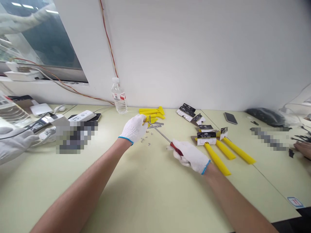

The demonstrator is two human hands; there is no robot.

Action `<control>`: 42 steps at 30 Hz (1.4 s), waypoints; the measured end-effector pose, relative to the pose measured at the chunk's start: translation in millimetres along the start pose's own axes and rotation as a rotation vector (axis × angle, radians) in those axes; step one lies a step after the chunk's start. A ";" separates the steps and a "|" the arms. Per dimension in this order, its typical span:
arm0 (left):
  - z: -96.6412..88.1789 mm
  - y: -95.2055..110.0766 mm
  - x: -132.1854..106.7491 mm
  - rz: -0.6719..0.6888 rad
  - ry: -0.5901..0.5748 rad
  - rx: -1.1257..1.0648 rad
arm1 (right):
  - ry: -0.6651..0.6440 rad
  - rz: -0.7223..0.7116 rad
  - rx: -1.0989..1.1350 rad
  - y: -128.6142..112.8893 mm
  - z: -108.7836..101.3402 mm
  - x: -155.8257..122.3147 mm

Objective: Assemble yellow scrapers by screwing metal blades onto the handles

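Observation:
My left hand (133, 128), in a white knit glove, is closed on a yellow scraper (146, 120), mostly hidden by my fingers. In my right hand (193, 155), gloved too, is a screwdriver with a red handle (177, 149). Its long shaft points left, its tip at or close to the scraper's head; contact is unclear. Small screws (145, 139) lie scattered beneath, near my left hand. Just behind are flat grey blades (159, 124) and several yellow scraper handles (155, 111). Right of my right hand rest yellow scrapers (217, 158) with black-and-white card sleeves (206, 138) on their heads.
Loose card sleeves (186, 111) and a phone (230, 118) lie toward the wall. A water bottle (119, 98) stands at back left, near a power strip (82, 116). Another person's gloved hand (13, 144) is at far left, and a bare hand (303, 149) at far right.

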State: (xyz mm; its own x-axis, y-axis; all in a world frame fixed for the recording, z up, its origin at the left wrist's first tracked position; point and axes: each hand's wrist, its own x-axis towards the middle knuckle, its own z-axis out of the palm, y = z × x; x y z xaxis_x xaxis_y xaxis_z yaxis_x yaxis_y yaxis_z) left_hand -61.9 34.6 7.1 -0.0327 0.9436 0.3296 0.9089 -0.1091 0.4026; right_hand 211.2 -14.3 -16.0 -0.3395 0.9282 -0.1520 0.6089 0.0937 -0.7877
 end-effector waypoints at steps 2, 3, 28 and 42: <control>0.4 -0.8 0.2 -0.011 -0.002 0.018 | -0.074 0.021 0.084 1.0 -1.3 -1.2; 0.1 -1.0 0.4 -0.024 -0.003 0.030 | -0.052 0.005 0.084 1.6 -0.3 -1.0; -8.9 5.5 -0.2 -0.064 0.001 0.055 | 0.556 -0.311 -0.027 3.0 7.6 10.2; -9.0 5.9 -0.8 -0.075 -0.017 0.096 | 0.537 -0.360 0.016 4.6 6.7 9.2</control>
State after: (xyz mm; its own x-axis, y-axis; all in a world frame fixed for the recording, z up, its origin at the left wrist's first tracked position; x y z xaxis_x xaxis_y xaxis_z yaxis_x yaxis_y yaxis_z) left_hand -60.3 30.4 16.9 -0.0953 0.9533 0.2864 0.9398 -0.0087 0.3417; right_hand 206.1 -7.8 -25.0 -0.1121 0.8912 0.4395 0.5118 0.4309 -0.7432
